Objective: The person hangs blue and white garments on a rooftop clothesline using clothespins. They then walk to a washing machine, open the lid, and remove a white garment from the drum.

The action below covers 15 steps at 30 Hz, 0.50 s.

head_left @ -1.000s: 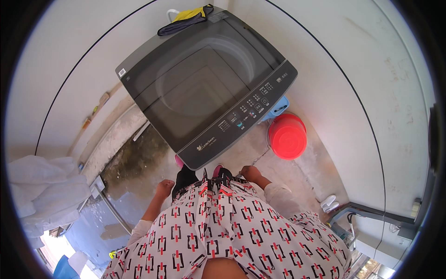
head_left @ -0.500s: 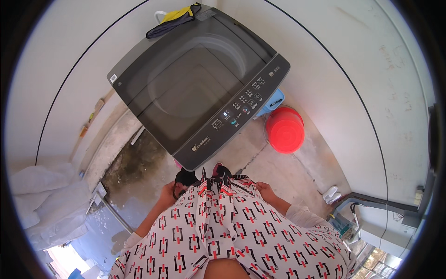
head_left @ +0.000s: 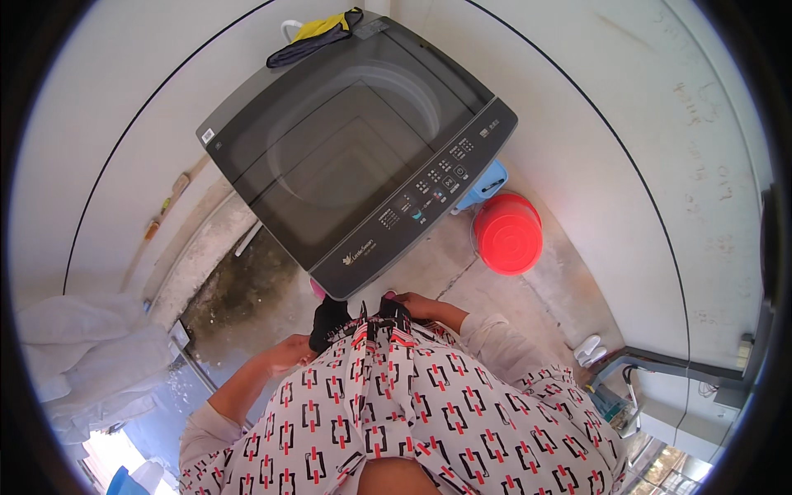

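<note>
I wear a white patterned garment (head_left: pixel 462 412) with red and black link shapes, gathered in front. My left hand (head_left: pixel 293 351) is at its left side, beside the dark cloth (head_left: pixel 330 318) over my legs; motion blurs its fingers. My right hand (head_left: pixel 412 305) reaches in at the front, against the dark cloth, its fingertips mostly hidden. Just ahead stands a dark grey top-loading washing machine (head_left: pixel 355 157) with its lid down. Its control panel (head_left: pixel 429 194) runs along the near edge, and neither hand touches it.
Right of the machine stand a red bucket (head_left: pixel 507 235) and a light blue container (head_left: pixel 487 183). A yellow and grey cloth (head_left: pixel 318 37) lies on the machine's back edge. White covered bulk (head_left: pixel 82 346) is at the left; white slippers (head_left: pixel 587 351) are at the right wall.
My right hand has moved left and forward from the garment's right side to its front. My left hand has shifted slightly left and down. The lit display on the panel now looks dark.
</note>
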Available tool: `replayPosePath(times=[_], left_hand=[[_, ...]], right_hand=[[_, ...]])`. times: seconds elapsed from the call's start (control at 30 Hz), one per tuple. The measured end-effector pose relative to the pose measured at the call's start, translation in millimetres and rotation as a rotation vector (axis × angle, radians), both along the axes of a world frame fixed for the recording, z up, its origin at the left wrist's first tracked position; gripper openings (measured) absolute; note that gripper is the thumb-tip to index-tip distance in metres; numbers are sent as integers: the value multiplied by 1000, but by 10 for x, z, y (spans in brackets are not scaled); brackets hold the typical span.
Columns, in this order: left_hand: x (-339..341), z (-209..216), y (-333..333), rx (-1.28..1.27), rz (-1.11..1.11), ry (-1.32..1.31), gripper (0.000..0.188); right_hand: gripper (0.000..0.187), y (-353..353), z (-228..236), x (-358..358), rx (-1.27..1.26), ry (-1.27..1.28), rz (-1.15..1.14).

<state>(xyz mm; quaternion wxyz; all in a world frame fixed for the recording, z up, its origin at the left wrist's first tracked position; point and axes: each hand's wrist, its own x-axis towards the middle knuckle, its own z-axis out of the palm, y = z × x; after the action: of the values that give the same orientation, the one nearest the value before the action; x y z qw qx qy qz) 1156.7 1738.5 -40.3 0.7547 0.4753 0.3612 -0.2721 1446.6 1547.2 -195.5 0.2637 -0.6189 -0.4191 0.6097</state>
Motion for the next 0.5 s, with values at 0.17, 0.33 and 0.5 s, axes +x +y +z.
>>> replayPosePath(times=[0.17,0.33,0.5], left_hand=[[147,193,25,-34,-37,-63,32],[134,91,29,-119,-4,64,35],[182,115,75,-123,-53,21,28]], right_hand=[[35,280,449,-165,416,313,144],[30,170,509,-110,399,234,204],[26,193,231,-184,368,71,297]])
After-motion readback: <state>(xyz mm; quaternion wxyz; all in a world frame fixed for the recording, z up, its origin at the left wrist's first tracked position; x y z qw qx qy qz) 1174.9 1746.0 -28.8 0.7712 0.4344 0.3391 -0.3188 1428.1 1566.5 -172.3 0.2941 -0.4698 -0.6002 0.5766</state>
